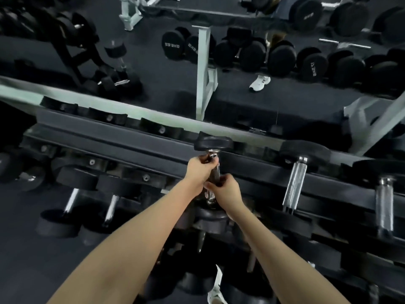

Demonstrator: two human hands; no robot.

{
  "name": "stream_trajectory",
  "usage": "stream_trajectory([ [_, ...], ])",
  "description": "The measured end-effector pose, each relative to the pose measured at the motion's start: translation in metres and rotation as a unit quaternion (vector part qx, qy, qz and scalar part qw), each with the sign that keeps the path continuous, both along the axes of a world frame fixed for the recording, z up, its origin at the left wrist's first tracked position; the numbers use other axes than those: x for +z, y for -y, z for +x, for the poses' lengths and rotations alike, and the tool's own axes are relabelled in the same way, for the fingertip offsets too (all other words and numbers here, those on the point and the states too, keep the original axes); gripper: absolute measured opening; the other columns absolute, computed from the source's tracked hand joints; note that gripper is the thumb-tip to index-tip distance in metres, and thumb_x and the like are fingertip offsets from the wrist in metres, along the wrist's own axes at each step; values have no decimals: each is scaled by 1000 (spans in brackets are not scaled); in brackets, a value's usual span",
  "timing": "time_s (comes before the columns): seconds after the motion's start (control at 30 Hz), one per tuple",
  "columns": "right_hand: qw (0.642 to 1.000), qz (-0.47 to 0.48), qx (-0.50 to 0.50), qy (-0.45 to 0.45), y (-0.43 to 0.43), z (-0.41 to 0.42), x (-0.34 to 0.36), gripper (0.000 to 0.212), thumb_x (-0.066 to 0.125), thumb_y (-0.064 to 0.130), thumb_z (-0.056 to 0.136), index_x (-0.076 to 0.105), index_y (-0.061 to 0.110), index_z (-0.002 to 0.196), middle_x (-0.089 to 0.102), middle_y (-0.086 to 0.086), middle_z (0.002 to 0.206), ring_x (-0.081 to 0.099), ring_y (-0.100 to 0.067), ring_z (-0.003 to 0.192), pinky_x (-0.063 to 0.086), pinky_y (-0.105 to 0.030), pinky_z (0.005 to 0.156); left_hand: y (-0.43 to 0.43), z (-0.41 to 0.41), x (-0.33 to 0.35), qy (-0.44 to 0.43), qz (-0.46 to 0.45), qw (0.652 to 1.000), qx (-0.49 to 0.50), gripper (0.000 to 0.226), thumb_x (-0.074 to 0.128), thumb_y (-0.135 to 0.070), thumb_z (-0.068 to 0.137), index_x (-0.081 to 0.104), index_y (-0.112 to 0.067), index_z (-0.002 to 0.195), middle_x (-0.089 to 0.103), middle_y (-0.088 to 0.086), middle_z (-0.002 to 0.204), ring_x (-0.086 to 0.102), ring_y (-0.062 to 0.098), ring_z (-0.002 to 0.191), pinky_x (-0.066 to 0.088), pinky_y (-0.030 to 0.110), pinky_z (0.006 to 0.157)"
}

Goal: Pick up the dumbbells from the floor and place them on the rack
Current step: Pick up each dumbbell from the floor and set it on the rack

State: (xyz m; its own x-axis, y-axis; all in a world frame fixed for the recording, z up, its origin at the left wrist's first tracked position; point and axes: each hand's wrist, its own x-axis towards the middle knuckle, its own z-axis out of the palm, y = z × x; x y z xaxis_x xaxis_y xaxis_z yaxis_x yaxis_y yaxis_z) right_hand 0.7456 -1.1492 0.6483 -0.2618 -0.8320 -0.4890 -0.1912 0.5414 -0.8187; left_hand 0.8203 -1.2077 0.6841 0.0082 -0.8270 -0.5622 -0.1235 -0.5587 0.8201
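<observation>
Both hands grip one black dumbbell point(213, 143) by its chrome handle over the rack's top tier point(135, 142). My left hand point(199, 171) holds the far part of the handle, just below the far head. My right hand point(228, 190) holds the near part, above the near head point(208, 218). The dumbbell lies front to back across the dark rails of the rack. Whether its heads rest on the rails or hover just above them is unclear.
Two dumbbells point(295, 183) lie on the same tier to the right, several more on lower tiers at left point(70, 202). A mirror behind the rack shows more racks and a white shoe point(259, 83). My own shoe point(215, 290) stands on the floor below.
</observation>
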Motion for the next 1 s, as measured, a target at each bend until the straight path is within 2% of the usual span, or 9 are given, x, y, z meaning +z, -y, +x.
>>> stream_trajectory([
  [0.07,1000,7,-8,-7,18,-3,-9,37,76,29,76,51,12,97,63,-2,92,63,-20,85,53,-37,75,20,-5,-9,12,7,1000,-9,5,65,-15,86,63,-11,89,62,-2,77,61,19,87,50,33,87],
  [0.13,1000,15,-19,-4,31,-4,-18,36,76,28,76,51,12,96,64,-4,92,63,-21,85,54,-39,76,34,-10,-17,19,14,1000,-19,11,65,-16,87,65,-9,95,63,-1,79,62,21,91,50,32,85],
  [0.27,999,33,-40,14,41,-4,-27,33,76,27,77,51,12,92,62,-3,86,60,-16,73,49,-30,62,46,-13,-27,20,29,999,-31,26,64,-17,88,65,-5,111,65,4,93,61,17,88,47,28,78],
  [0.37,998,34,-43,21,41,-3,-29,36,76,29,76,52,10,96,62,-2,86,59,-14,72,47,-26,60,48,-8,-30,17,31,998,-43,28,64,-18,88,65,-4,112,67,5,96,63,18,91,49,27,78],
  [0.47,998,43,-45,29,42,-3,-28,40,77,29,75,52,9,99,62,-4,88,59,-15,73,48,-27,61,51,-5,-31,35,29,997,-65,31,65,-18,87,66,-4,114,69,10,108,64,23,102,50,31,86],
  [0.67,998,55,-9,20,44,-3,-22,46,78,30,74,51,9,106,64,-5,96,62,-17,82,51,-28,65,50,4,-27,69,6,991,-114,31,65,-23,86,67,-6,112,70,11,110,64,24,105,51,37,94],
  [0.8,997,49,2,-55,41,-1,-13,53,75,40,74,50,11,110,67,-5,100,67,-23,88,56,-37,74,42,20,-25,67,-20,992,-106,29,65,-24,86,67,-7,110,70,12,110,64,21,100,51,36,92],
  [0.9,986,28,25,-162,28,3,0,66,70,46,78,45,9,127,66,-5,109,64,-23,96,49,-32,72,29,39,-25,90,-33,992,-83,36,64,-26,87,65,-5,116,69,10,114,63,23,107,50,36,96],
  [1.0,959,-24,23,-280,3,12,14,66,66,47,80,42,12,131,61,-6,123,59,-27,110,44,-34,81,6,65,-25,86,-35,995,-41,36,66,-28,86,63,-5,113,68,12,112,63,26,105,49,37,97],
])
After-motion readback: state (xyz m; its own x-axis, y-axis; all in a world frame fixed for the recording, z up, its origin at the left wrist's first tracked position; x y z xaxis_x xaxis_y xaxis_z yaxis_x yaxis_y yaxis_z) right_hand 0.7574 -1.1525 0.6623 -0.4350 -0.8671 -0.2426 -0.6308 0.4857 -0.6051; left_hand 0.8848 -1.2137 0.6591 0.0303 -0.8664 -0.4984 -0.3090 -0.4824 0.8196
